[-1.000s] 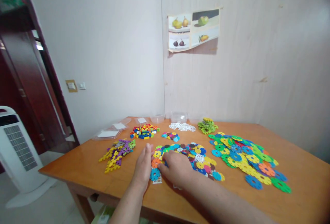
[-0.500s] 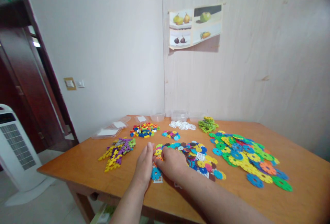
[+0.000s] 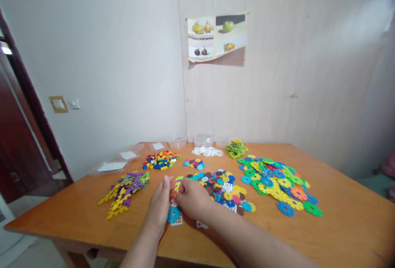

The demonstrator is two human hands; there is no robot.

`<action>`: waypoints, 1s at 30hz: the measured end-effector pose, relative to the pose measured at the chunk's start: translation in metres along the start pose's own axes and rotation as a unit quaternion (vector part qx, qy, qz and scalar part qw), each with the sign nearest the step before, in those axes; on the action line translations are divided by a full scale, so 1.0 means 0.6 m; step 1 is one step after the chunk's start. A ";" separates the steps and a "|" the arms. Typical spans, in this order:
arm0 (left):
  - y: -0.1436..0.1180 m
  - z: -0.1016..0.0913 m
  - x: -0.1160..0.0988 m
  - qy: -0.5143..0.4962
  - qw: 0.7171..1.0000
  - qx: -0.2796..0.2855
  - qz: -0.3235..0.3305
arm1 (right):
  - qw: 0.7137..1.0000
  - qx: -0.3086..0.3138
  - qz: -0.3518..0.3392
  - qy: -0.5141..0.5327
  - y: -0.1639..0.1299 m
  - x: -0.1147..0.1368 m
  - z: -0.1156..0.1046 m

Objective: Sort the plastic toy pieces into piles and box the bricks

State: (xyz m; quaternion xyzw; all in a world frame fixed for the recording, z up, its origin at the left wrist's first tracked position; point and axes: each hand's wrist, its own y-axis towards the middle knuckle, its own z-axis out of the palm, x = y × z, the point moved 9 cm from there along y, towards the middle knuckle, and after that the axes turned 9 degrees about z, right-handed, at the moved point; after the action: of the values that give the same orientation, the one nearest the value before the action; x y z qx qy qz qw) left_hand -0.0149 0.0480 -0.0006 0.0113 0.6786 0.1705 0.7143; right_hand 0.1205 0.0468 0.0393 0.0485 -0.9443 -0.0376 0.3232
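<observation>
Both hands rest on the near edge of the disc pile [image 3: 216, 185] on the tabletop [image 3: 339, 227]. Left hand [image 3: 160, 206] lies flat, grip open; right hand [image 3: 193, 200] is curled, its grip unclear.

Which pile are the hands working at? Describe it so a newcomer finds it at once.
On the wooden table, find the middle heap of small multicoloured flower discs, where the left hand and right hand meet. Its discs are smaller than those of the big-disc spread on its right, with white lattice squares mixed in.
</observation>
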 end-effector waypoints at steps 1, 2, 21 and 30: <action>-0.001 0.001 0.001 -0.006 1.000 -0.001 -0.007 | 1.000 -0.003 0.004 0.018 0.001 -0.007 -0.008; -0.002 0.001 0.002 -0.013 1.000 -0.005 -0.014 | 0.999 -0.010 0.009 0.035 0.001 -0.016 -0.019; 0.001 -0.003 0.000 -0.012 0.999 -0.028 -0.019 | 0.935 -0.239 0.260 -0.018 -0.044 -0.472 -0.343; -0.002 -0.006 -0.006 -0.025 0.999 -0.038 -0.014 | 0.954 -0.232 0.190 -0.020 -0.048 -0.391 -0.322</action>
State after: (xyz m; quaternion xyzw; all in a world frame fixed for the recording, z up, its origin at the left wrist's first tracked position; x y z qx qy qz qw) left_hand -0.0184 0.0449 0.0023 -0.0209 0.6534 0.1859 0.7335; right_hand 0.4256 0.0376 0.0459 -0.2088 -0.9078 -0.1946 0.3073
